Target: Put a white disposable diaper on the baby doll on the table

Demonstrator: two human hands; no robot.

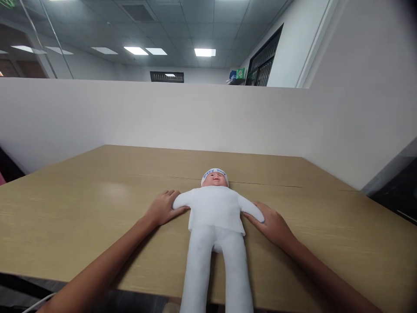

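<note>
A baby doll point(215, 206) in a white long-sleeved top and white trousers lies face up on the wooden table point(97, 217). Its head, in a white cap with blue lettering point(215, 172), points to the far side, and its legs run toward me past the near edge. My left hand point(163, 208) is closed round the end of the sleeve on the left, thumb along the underside. On the other side my right hand point(273, 222) grips the opposite sleeve, its fingers partly hidden beneath it. Both sleeves are spread outward and slope down from the shoulders.
A pale partition wall point(195, 117) rises behind the table and continues along the right. A dark object point(397, 187) stands at the right edge. By the front left corner a white cable point(39, 302) shows below the tabletop.
</note>
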